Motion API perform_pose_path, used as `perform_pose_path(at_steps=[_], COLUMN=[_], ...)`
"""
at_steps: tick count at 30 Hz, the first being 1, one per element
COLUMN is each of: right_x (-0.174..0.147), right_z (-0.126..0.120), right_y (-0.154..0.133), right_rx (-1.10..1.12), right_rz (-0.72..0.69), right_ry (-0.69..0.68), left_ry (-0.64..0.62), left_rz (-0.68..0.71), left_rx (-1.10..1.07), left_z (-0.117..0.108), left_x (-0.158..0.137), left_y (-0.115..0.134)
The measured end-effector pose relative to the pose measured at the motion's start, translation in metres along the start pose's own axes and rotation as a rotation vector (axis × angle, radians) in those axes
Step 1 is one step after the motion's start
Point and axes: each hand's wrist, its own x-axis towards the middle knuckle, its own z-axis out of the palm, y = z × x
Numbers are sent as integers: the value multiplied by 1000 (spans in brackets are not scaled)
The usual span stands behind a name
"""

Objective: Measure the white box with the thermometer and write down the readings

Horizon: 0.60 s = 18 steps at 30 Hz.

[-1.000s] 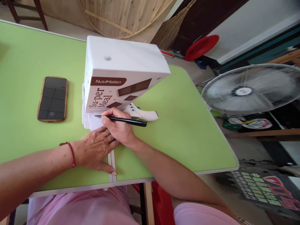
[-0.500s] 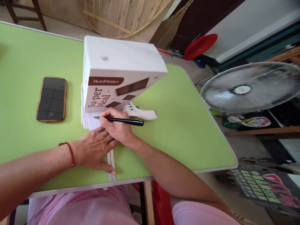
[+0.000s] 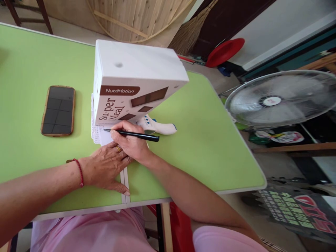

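My right hand [image 3: 132,141] is closed round a black pen [image 3: 139,135], its tip on a white sheet of paper [image 3: 105,139] that carries small handwriting. Flat on the table, with fingers stretched out, my left hand [image 3: 107,165] presses the paper's lower edge and touches my right hand. A white box [image 3: 141,64] marked NutriMotion stands just beyond the pen and covers the far part of the paper. Beside the box and my right hand lies a white and blue handheld thermometer [image 3: 160,126], partly hidden.
A phone in a brown case [image 3: 58,111] lies on the green table [image 3: 204,147] to the left. Off the table's right side stands a fan [image 3: 273,100]. A red basin [image 3: 224,52] and a straw broom [image 3: 193,29] are on the floor behind.
The pen and my right fingers have shifted very slightly left along the paper. My left hand, the box and the phone stay where they were on the table.
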Motion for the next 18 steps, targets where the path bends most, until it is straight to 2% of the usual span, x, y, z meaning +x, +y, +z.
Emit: perform_pose_path(at_steps=[12, 18], right_x=[1, -3], right_z=[0, -7], right_y=[0, -9], right_rx=[1, -82], right_rz=[3, -119], right_ry=[-25, 79], left_ry=[21, 51], left_rz=[-2, 1], left_rx=[-6, -37], left_z=[0, 3], left_x=[0, -1], left_y=[0, -2])
